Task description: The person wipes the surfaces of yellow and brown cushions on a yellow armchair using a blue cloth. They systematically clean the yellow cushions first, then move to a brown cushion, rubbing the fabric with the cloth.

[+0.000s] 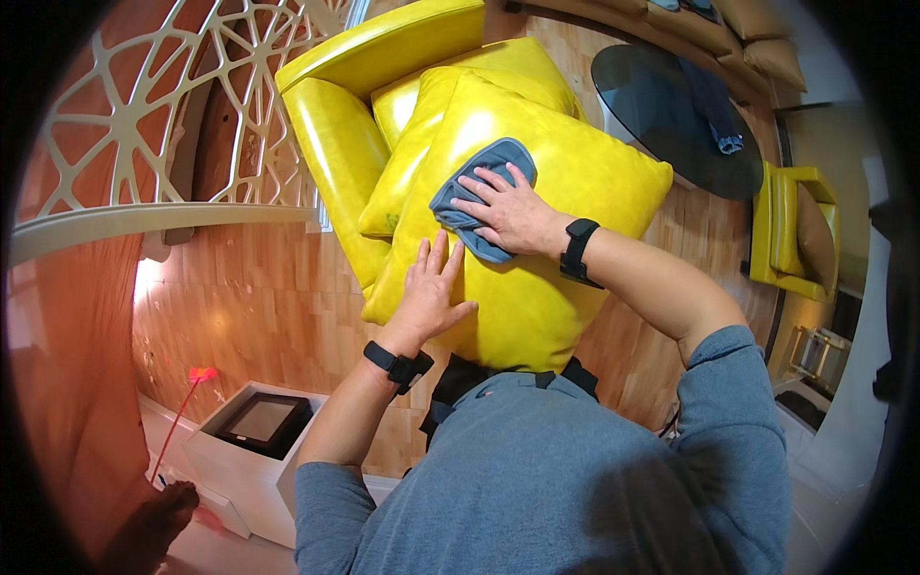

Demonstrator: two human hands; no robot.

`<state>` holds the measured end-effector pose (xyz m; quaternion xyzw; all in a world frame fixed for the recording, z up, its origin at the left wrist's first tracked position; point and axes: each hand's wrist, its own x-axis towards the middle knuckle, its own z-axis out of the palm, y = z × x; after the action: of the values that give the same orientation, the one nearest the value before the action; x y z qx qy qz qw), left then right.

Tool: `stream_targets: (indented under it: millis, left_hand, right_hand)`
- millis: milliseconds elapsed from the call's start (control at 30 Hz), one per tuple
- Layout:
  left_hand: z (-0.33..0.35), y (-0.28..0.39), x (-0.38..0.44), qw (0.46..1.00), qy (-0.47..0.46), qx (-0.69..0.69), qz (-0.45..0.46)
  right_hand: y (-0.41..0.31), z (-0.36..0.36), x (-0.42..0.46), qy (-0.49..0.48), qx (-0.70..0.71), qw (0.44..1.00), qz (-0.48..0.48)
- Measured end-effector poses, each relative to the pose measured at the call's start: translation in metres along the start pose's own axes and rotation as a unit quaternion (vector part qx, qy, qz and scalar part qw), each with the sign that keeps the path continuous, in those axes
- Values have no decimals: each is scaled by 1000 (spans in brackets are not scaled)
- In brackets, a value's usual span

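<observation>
A large glossy yellow cushion [546, 309] lies in front of me, overlapping a second yellow cushion [395, 194] on a yellow armchair [338, 151]. My right hand [514, 212] presses flat on a blue-grey cloth [496, 154] spread over the upper cushion, its fingers spread and not gripping the fabric. My left hand [431, 291] rests on the same cushion, fingers apart, just below and left of the cloth, holding nothing. Each wrist wears a black band.
A cream lattice partition [129, 115] stands left of the armchair. At the lower left is a white cabinet [237, 489] with a black-framed object on top. An oval dark glass table [647, 108], another yellow armchair [783, 223] and a brown sofa [690, 32] stand to the right.
</observation>
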<state>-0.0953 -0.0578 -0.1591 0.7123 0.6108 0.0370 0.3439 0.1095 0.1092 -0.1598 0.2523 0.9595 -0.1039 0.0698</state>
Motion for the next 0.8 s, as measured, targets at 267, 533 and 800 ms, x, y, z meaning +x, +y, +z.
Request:
stream_targets:
  millis: [267,533,800]
  left_hand:
    - [1,0,-6,1000,24,-13,13]
    - [2,-10,-4,997,41,-47,46]
    - [-13,-35,12,991,87,-89,40]
  right_hand:
    - [48,-10,34,72,14,979,192]
    - [0,-2,-44,45,25,998,28]
    - [35,1,-138,84,38,958,273]
